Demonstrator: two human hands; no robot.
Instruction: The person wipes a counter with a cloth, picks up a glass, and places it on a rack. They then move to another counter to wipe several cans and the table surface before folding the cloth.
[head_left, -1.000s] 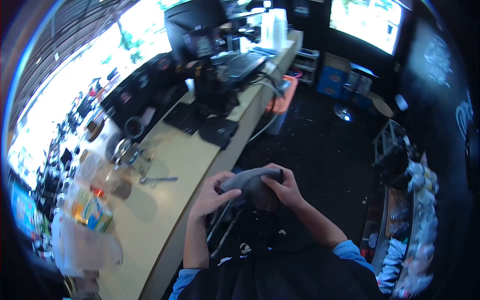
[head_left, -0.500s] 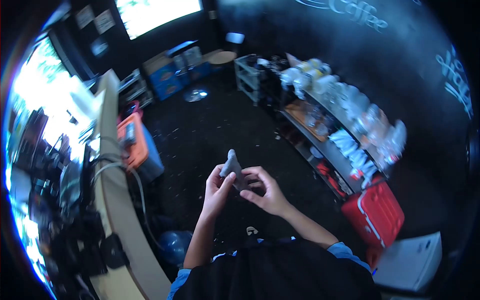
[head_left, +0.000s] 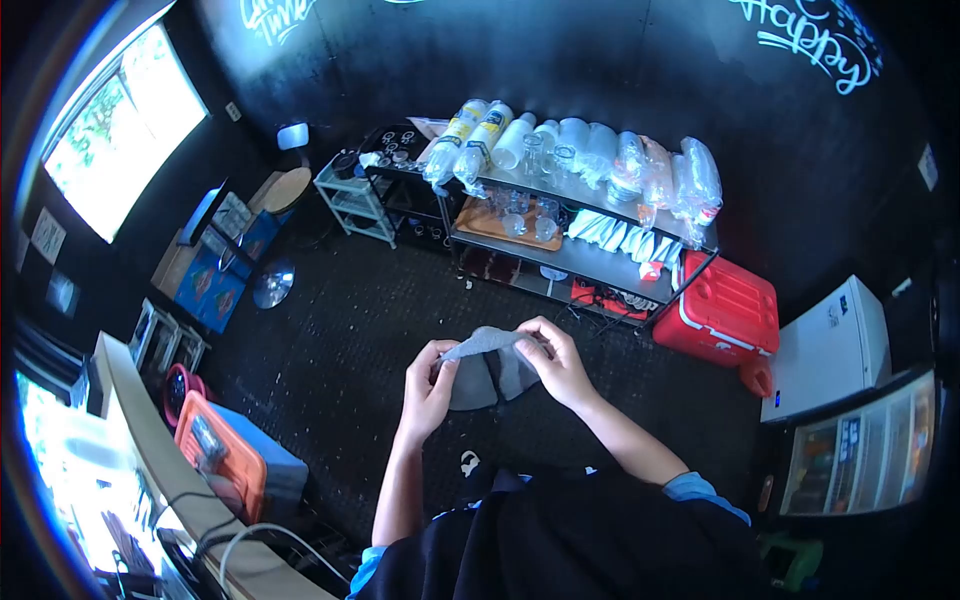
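Observation:
A grey cloth (head_left: 473, 387) hangs in front of my body, spread between my hands. My left hand (head_left: 427, 388) pinches its left upper corner between thumb and fingers. At the right upper corner my right hand (head_left: 558, 367) grips it in the same way. The cloth's top edge is bunched and arched, and its lower part drops in two flaps with a dark gap between them. Some of the fingers are hidden behind the fabric.
Ahead stands a black shelf rack (head_left: 600, 262) with wrapped cups and a wooden tray (head_left: 490, 226). To its right are a red cooler (head_left: 722, 310) and a white fridge (head_left: 832, 345). An orange-lidded bin (head_left: 225, 455) stands by the counter (head_left: 150, 430) at left.
My view has turned right toward the shelf rack. The cloth, bunched up before, is now opened out, with my hands farther apart.

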